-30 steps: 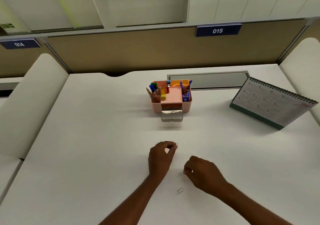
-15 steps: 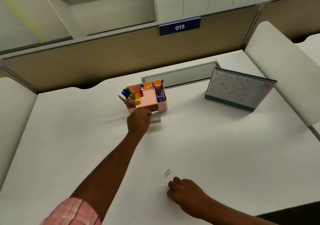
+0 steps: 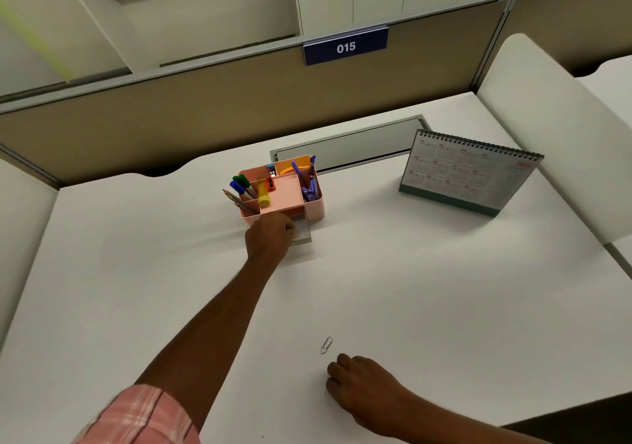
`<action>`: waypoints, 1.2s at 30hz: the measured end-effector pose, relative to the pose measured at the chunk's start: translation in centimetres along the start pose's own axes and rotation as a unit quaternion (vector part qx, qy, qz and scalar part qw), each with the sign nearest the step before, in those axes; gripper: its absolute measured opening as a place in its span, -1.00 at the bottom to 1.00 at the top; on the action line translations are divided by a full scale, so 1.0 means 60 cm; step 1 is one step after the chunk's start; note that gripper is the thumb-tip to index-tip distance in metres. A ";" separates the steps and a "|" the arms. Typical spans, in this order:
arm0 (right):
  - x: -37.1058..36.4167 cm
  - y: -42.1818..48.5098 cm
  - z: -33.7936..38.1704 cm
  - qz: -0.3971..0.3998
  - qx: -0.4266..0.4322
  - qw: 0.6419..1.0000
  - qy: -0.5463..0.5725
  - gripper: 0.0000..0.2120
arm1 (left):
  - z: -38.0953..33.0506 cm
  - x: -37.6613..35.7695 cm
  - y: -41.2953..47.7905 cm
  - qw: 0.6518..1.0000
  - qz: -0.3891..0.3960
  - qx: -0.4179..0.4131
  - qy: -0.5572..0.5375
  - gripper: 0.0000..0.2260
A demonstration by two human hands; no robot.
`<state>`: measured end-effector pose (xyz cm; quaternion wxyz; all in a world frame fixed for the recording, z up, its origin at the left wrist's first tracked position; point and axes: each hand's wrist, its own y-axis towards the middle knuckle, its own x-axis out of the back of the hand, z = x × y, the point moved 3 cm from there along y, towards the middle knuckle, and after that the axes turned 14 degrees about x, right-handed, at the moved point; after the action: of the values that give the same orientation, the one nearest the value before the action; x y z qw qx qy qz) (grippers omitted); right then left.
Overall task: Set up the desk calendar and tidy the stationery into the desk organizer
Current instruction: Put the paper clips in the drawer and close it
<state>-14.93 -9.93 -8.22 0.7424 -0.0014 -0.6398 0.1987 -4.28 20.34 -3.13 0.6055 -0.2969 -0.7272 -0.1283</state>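
Nearest the camera, a pink plaid sleeve (image 3: 136, 416) covers the upper part of the left arm, which stretches forward across the white surface (image 3: 444, 289). The right hand (image 3: 362, 385) rests close to the near edge with its fingers curled and their tips down on the surface. A sliver of wire (image 3: 326, 391) shows at the fingertips, but it cannot be told whether the hand pinches it or only touches it. Just beyond the knuckles a loose paper clip (image 3: 326, 345) lies flat, apart from the hand.

Farther out, the left hand (image 3: 270, 238) is at the front of the pink desk organizer (image 3: 316, 209), over its small drawer (image 3: 304, 235), which stands pulled out. The fingers are bunched together at the drawer's opening. Whether they pinch anything cannot be told.

The organizer's compartments hold blue and green markers (image 3: 241, 183) and pencils (image 3: 239, 200) on its left side. A yellow highlighter (image 3: 263, 196) stands nearer the middle and purple pens (image 3: 310, 180) are on its right side.

To the right, well apart from the organizer, the desk calendar (image 3: 468, 173) stands upright on its base, with its spiral binding on top. Behind the organizer a grey flap (image 3: 349, 146) is set into the surface, and on the partition beyond hangs a blue label (image 3: 345, 46) reading 015.
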 end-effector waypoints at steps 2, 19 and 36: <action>0.003 0.003 -0.002 -0.003 0.002 1.000 0.007 -0.76 | 0.001 0.004 -0.009 1.000 -0.011 -0.002 -0.020 -0.84; 0.001 0.031 -0.043 -0.076 -0.070 0.995 0.006 -0.77 | 0.055 -0.045 -0.186 0.985 -0.045 -0.101 -0.129 -0.80; 0.038 0.021 -0.186 -0.131 -0.265 0.952 0.079 -0.87 | 0.099 -0.150 -0.286 0.993 0.038 -0.047 -0.098 -0.68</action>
<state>-4.44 -5.29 -8.37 0.7832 -0.1305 -0.6029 -0.0775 -18.31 7.54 -10.19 0.5216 -0.3633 -0.7642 -0.1095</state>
